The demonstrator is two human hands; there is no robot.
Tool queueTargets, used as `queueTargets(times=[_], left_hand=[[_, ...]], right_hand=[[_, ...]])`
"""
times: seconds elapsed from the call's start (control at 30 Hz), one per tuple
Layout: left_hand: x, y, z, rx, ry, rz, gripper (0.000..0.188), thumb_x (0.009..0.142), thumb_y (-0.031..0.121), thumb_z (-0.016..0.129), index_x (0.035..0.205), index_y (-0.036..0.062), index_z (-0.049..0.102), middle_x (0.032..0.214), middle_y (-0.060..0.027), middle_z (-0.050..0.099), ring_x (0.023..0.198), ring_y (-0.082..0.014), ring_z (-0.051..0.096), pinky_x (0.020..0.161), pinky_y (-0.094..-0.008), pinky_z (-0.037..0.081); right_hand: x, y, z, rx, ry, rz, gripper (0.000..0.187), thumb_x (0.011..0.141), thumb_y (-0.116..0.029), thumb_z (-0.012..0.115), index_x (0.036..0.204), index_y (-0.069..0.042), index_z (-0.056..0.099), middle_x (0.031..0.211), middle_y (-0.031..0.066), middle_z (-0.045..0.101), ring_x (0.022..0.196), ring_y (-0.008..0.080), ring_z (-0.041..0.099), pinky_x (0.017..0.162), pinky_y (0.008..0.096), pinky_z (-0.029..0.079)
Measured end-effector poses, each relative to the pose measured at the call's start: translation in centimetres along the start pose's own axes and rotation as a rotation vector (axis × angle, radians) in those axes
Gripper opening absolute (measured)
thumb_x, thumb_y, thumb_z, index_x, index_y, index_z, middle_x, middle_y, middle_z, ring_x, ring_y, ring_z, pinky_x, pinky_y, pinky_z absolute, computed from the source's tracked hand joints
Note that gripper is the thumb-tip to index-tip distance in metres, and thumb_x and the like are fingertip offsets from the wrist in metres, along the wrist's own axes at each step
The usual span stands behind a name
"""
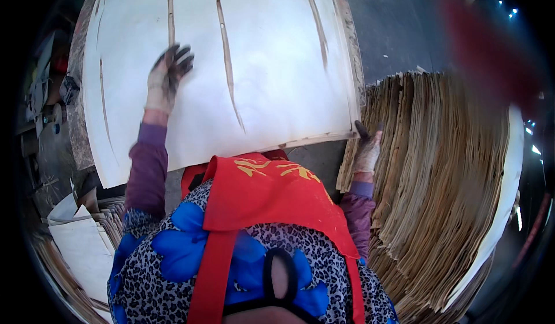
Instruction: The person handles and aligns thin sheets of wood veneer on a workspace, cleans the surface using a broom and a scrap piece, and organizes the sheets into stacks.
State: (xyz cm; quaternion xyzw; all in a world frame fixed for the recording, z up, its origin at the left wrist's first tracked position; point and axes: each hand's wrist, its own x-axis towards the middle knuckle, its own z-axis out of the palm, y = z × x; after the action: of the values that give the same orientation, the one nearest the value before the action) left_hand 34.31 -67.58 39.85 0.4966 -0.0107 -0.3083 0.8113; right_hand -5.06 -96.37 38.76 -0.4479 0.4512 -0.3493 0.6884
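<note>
A large pale wood veneer sheet [277, 87] with several long dark splits lies in front of me, on top of other sheets whose edges show at its right side. My left hand [167, 76], in a whitish glove with blackened fingers, is over the left part of the sheet, fingers spread and holding nothing. Whether it touches the surface I cannot tell. Beside the sheet's near right corner is my right hand [367, 150], gloved too. Its thumb and a finger stand apart, with the thumb close to the corner; nothing shows in its grip.
At my right stands a thick stack of brown-edged veneer sheets [439, 173]. More veneer pieces [84, 240] lie at the lower left. A dark flat surface [396, 29] extends beyond the sheet on the right. A blurred red shape [491, 46] crosses the upper right.
</note>
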Motion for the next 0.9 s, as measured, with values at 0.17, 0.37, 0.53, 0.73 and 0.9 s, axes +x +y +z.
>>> queueTargets(times=[0.17, 0.37, 0.53, 0.73, 0.9], left_hand=[[-7.8, -4.3, -0.7, 0.046, 0.035, -0.079, 0.051, 0.085, 0.035, 0.053, 0.123, 0.0025, 0.040, 0.121, -0.0166, 0.048, 0.106, -0.0283, 0.050, 0.091, -0.0394, 0.041], [-14.7, -6.4, -1.6, 0.146, 0.244, -0.108, 0.041, 0.089, 0.032, 0.047, 0.116, 0.0015, 0.046, 0.107, -0.0149, 0.057, 0.094, -0.0257, 0.057, 0.081, -0.0387, 0.046], [-20.3, -7.2, -0.1, 0.404, 0.342, -0.524, 0.060, 0.082, 0.058, 0.043, 0.072, 0.0015, 0.060, 0.062, -0.0116, 0.060, 0.048, -0.0229, 0.057, 0.044, -0.0319, 0.045], [-23.1, -5.9, 0.6, -0.108, 0.191, -0.488, 0.068, 0.076, 0.067, 0.044, 0.099, 0.0037, 0.054, 0.080, -0.0129, 0.061, 0.064, -0.0205, 0.058, 0.056, -0.0325, 0.046], [-19.3, -6.3, 2.1, -0.251, 0.105, -0.193, 0.060, 0.079, 0.053, 0.054, 0.115, 0.0050, 0.047, 0.101, -0.0127, 0.058, 0.089, -0.0209, 0.056, 0.075, -0.0357, 0.045]], right_hand=[[1.3, 5.3, -4.9, -0.143, 0.023, -0.055, 0.060, 0.092, -0.037, 0.039, 0.137, -0.003, 0.020, 0.130, 0.0156, 0.039, 0.116, 0.0181, 0.041, 0.102, 0.0299, 0.021], [-3.2, -1.8, 0.9, -0.107, -0.116, -0.082, 0.052, 0.086, -0.024, 0.054, 0.126, 0.004, 0.035, 0.117, 0.0109, 0.048, 0.106, 0.0186, 0.047, 0.094, 0.0282, 0.034], [-1.3, -0.3, 2.4, -0.627, -0.230, 0.010, 0.030, 0.080, -0.020, 0.063, 0.097, 0.002, 0.052, 0.074, 0.0051, 0.055, 0.057, 0.0144, 0.051, 0.049, 0.0311, 0.047], [-5.8, -9.4, 8.6, 0.173, -0.222, 0.093, 0.021, 0.082, -0.026, 0.058, 0.087, -0.005, 0.053, 0.050, -0.0041, 0.035, 0.041, 0.0096, 0.038, 0.040, 0.0259, 0.040], [0.3, -6.9, 8.0, 0.201, -0.268, 0.138, 0.023, 0.083, -0.032, 0.058, 0.075, -0.011, 0.052, 0.049, -0.0049, 0.033, 0.042, 0.0096, 0.036, 0.043, 0.0247, 0.035]])
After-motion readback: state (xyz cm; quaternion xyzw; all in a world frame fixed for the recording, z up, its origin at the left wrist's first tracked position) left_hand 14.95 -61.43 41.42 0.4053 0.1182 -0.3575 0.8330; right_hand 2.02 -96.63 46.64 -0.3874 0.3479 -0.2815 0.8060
